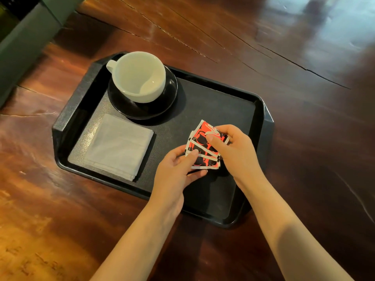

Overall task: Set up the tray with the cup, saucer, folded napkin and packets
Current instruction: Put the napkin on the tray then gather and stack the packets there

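Hands: our left hand (178, 167) and right hand (233, 147) both pinch the fanned red-and-black packets (203, 148) just above the black tray (203, 98).
Tray: white cup (138, 77) on black saucer (166, 102); folded napkin (119, 145) beside it.

The rectangular plastic tray (79, 110) is black with a fine pebbled grain. At its eleven o'clock corner a plain white ceramic cup (140, 77) sits on a glossy black round saucer (142, 107). At eight o'clock the folded cloth napkin (119, 146) is pale grey. The fanned foil packets (203, 145) are red with black blotches and white edges. The wooden table (263, 47) is reddish brown, dark-streaked.
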Demonstrator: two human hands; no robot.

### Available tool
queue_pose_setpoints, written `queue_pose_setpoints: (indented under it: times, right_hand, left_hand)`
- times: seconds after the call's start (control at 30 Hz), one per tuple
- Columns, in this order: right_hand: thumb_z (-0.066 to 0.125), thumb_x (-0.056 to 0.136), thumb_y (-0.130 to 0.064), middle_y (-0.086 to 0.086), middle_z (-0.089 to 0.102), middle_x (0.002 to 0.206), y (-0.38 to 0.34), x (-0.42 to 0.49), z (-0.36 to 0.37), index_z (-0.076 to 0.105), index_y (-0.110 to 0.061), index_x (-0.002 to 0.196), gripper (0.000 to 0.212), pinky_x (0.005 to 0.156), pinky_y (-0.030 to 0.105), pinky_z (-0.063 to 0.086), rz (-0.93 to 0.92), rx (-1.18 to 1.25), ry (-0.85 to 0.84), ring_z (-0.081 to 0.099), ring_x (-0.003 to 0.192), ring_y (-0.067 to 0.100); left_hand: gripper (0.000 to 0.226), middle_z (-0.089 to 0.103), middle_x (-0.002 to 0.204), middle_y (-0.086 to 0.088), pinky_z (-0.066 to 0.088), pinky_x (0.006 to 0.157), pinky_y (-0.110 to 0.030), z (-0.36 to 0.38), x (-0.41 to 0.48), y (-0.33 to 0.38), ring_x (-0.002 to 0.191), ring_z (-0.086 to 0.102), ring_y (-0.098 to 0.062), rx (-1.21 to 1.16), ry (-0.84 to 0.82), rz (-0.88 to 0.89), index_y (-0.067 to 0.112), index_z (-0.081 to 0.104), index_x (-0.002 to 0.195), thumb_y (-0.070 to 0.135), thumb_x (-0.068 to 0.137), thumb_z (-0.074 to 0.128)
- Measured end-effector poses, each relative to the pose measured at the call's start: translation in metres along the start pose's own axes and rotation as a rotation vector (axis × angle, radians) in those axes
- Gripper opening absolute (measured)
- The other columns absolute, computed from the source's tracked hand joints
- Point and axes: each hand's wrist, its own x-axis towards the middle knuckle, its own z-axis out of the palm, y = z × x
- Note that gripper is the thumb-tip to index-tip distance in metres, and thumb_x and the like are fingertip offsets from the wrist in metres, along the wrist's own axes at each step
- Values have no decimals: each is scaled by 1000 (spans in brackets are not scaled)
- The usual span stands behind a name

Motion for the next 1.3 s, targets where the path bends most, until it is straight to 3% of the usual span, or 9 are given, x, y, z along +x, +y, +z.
queue_pose_setpoints:
  times: [0.23, 0.4, 0.57, 0.77, 0.9, 0.97, 1.03, 1.2, 1.3]
  right_hand:
    - [59, 89, -27, -14, 60, 94, 1, 7, 2, 55, -27, 101, 13, 66, 11, 49, -77, -92, -54, 62, 85, -1]
    - [60, 88, -26, -7, 65, 102, -2, 13, -3, 58, -21, 104, 17, 73, 18, 52, -70, -75, -74, 64, 91, 6]
    - [59, 89, -26, -9, 63, 101, -1, 15, -3, 55, -26, 101, 12, 70, 14, 48, -71, -117, -120, 62, 90, 4]
    - [58, 89, -28, -15, 56, 97, 7, 13, 5, 57, -20, 110, 22, 56, 2, 44, -96, -234, -68, 55, 75, -7]
    - [60, 88, -31, -6, 61, 103, 11, 12, 6, 63, -18, 107, 23, 70, 12, 38, -195, -402, 5, 54, 88, 3]
    - [60, 88, -30, -4, 62, 105, 11, 15, 5, 64, -17, 107, 23, 70, 11, 36, -198, -411, -7, 52, 91, 4]
    - [59, 89, -28, -3, 63, 106, 11, 17, 4, 62, -16, 109, 24, 69, 8, 36, -177, -394, -45, 52, 89, 2]
    - [56, 90, -31, -2, 63, 111, 15, 21, 9, 60, -17, 115, 29, 78, 19, 37, -192, -468, -38, 47, 93, 2]
    - [56, 90, -31, -3, 62, 110, 16, 22, 10, 60, -17, 116, 29, 78, 19, 36, -206, -470, -23, 46, 93, 2]
  left_hand:
    - [15, 74, 92, -4, 59, 72, -29, -1, 12, 5, 82, 72, -13, 176, 85, 91, 16, 60, 104, 11, 90, 58]
    - [14, 74, 95, -3, 58, 67, -25, -6, 16, 10, 84, 72, -14, 223, 40, 93, 18, 61, 102, 13, 89, 59]
    - [17, 73, 90, -1, 53, 57, -15, -10, 16, 8, 79, 71, -11, 381, 64, 193, 17, 61, 106, 17, 89, 60]
    - [16, 67, 85, 5, 46, 53, -12, -11, 23, 7, 66, 62, -7, 661, 105, 278, 24, 58, 104, 23, 88, 61]
    - [12, 69, 86, 5, 46, 65, -13, -10, 26, 5, 76, 67, -8, 788, 122, 323, 25, 57, 99, 20, 89, 60]
    - [12, 69, 86, 4, 45, 67, -12, -9, 27, 4, 78, 68, -10, 808, 129, 329, 25, 58, 99, 19, 89, 60]
    - [12, 69, 86, 5, 47, 68, -13, -8, 26, 3, 77, 67, -10, 835, 146, 349, 23, 59, 100, 19, 89, 60]
    - [16, 59, 84, 9, 39, 62, -9, -5, 26, -1, 69, 57, -6, 922, 222, 405, 22, 58, 106, 22, 90, 58]
    - [17, 62, 87, 7, 42, 65, -9, -6, 28, 1, 74, 61, -9, 909, 199, 389, 21, 58, 106, 21, 90, 59]
